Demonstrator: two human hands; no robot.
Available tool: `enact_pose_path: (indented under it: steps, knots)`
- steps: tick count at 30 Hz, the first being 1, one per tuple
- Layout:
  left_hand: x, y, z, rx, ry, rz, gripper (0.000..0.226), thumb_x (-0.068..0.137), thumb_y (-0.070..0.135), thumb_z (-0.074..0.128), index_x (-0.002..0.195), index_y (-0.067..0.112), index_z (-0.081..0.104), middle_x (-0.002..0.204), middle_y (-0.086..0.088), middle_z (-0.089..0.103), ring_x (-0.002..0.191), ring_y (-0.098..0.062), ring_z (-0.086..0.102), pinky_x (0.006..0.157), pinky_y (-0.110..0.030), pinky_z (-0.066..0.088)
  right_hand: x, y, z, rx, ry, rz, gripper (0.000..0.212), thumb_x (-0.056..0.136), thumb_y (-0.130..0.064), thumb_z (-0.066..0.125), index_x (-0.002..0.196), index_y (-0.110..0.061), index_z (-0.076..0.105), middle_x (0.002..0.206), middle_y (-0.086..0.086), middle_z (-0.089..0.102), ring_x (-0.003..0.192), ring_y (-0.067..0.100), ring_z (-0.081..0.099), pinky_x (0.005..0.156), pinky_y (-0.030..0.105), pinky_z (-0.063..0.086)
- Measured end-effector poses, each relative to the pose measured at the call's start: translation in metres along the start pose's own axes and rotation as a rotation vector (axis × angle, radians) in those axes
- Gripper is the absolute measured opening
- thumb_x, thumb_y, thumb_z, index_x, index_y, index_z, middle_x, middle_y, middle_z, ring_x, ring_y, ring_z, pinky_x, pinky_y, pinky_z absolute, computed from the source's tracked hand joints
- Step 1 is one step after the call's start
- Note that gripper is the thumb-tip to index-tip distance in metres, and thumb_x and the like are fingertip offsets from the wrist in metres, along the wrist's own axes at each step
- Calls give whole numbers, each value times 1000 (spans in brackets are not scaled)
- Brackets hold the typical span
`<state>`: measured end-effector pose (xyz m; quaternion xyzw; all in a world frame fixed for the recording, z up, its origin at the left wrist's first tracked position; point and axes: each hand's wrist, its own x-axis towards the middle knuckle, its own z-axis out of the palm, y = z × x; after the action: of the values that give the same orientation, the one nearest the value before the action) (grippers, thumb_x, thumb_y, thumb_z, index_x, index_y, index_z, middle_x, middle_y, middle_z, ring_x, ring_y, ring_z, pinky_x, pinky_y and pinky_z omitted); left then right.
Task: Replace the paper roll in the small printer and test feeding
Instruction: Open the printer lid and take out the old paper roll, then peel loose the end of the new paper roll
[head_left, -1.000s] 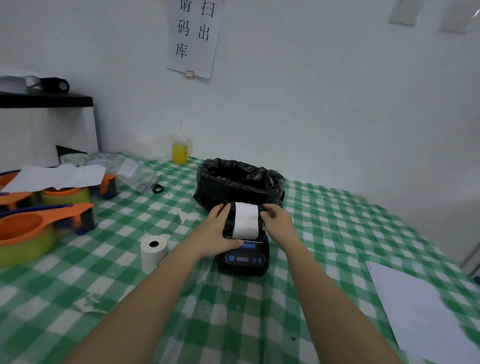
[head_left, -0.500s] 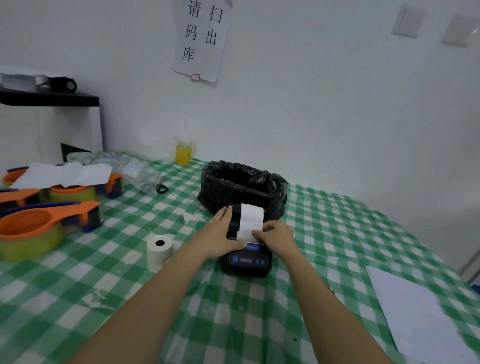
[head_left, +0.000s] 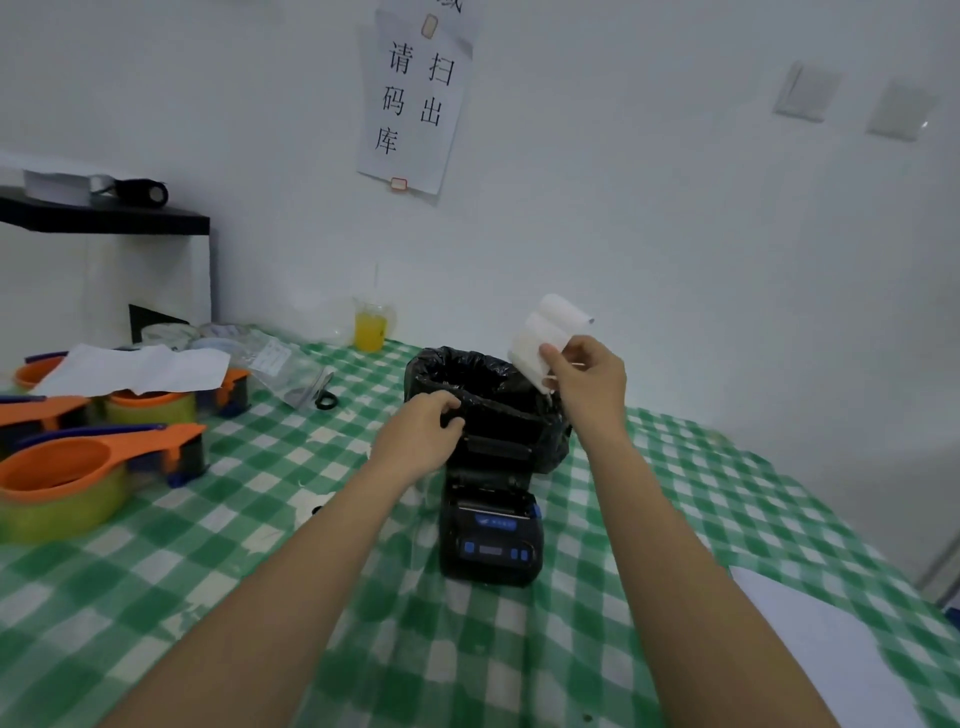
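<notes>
Paper strip (head_left: 540, 338) in raised right hand (head_left: 587, 379)

One head-worn camera looks forward and down from close behind the printer (head_left: 491, 530), facing the wall beyond it; no second view.

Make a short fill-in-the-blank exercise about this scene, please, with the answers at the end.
1. The right hand holds a strip of white ____ above the bin.
2. The bin is lined with a ____ plastic bag.
3. The left hand rests at the back of the small ____, on its open lid.
4. The tablecloth has a green and ____ check pattern.

Answers: paper; black; printer; white
</notes>
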<state>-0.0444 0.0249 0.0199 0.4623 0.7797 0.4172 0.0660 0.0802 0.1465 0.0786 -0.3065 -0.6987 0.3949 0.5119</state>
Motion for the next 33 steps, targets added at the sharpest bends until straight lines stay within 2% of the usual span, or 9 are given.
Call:
enact_pose_path:
  steps: [5, 7, 9, 12, 15, 19, 24, 29, 33]
  knots:
    - [20, 5, -14, 53, 63, 13, 33, 94, 26, 46, 124, 17, 55, 127, -1, 62, 114, -21, 58, 95, -37, 49, 45, -9, 33, -61, 84, -56, 18, 83, -22, 67, 76, -7, 62, 77, 5, 63, 70, 34, 68, 64, 37, 54]
    - [26, 7, -16, 55, 69, 12, 32, 93, 26, 46, 123, 18, 56, 123, -1, 63, 112, -22, 58, 95, -40, 49, 54, 6, 44, -263, -61, 17, 20, 81, -25, 70, 74, -8, 62, 77, 10, 62, 72, 31, 62, 65, 34, 48]
    - [28, 9, -18, 62, 69, 7, 32, 93, 27, 46, 122, 20, 57, 120, 1, 64, 110, -22, 58, 93, -41, 49, 51, 21, 48, -411, -229, 130, 26, 78, -22, 73, 90, 1, 68, 93, 21, 69, 85, 30, 64, 80, 37, 53]
    - [26, 6, -19, 69, 59, 8, 30, 93, 27, 45, 120, 21, 57, 119, 2, 64, 108, -20, 59, 91, -40, 50, 37, 25, 47, -395, -227, 92, 34, 82, -16, 68, 112, 0, 65, 112, 17, 69, 102, 29, 66, 95, 35, 50]
    - [16, -4, -20, 66, 62, -4, 29, 92, 26, 48, 118, 21, 59, 118, 1, 65, 106, -21, 59, 91, -41, 50, 8, 13, 43, -421, -255, -69, 25, 86, -19, 63, 108, -9, 69, 110, 7, 71, 102, 19, 65, 89, 24, 47]
    - [-10, -27, -26, 119, 63, -28, 34, 91, 29, 53, 121, 16, 60, 124, -4, 64, 113, -24, 58, 95, -40, 49, -37, 4, 38, -427, -341, -212, 19, 87, -23, 62, 104, -17, 70, 100, -1, 73, 91, 11, 64, 86, 28, 52]
    - [-42, -65, -41, 303, -119, -169, 61, 83, 54, 55, 131, 17, 50, 140, -9, 50, 128, -31, 45, 102, -45, 42, -85, -2, 43, -600, -503, -363, 29, 92, -26, 54, 119, -19, 62, 90, -5, 65, 83, 15, 61, 76, 35, 54]
    - [-70, -79, -50, 281, -290, -290, 89, 75, 57, 65, 145, 16, 28, 152, -8, 33, 133, -29, 41, 103, -41, 41, -115, 6, 59, -673, -616, -358, 30, 94, -25, 50, 122, -18, 61, 109, 3, 70, 94, 20, 64, 79, 38, 55]
    - [-79, -90, -50, 211, -198, -278, 70, 78, 45, 69, 135, 12, 45, 140, -10, 49, 120, -28, 52, 88, -36, 45, -129, 15, 65, -675, -661, -278, 29, 93, -24, 50, 118, -19, 63, 110, 4, 69, 95, 22, 64, 81, 41, 55]
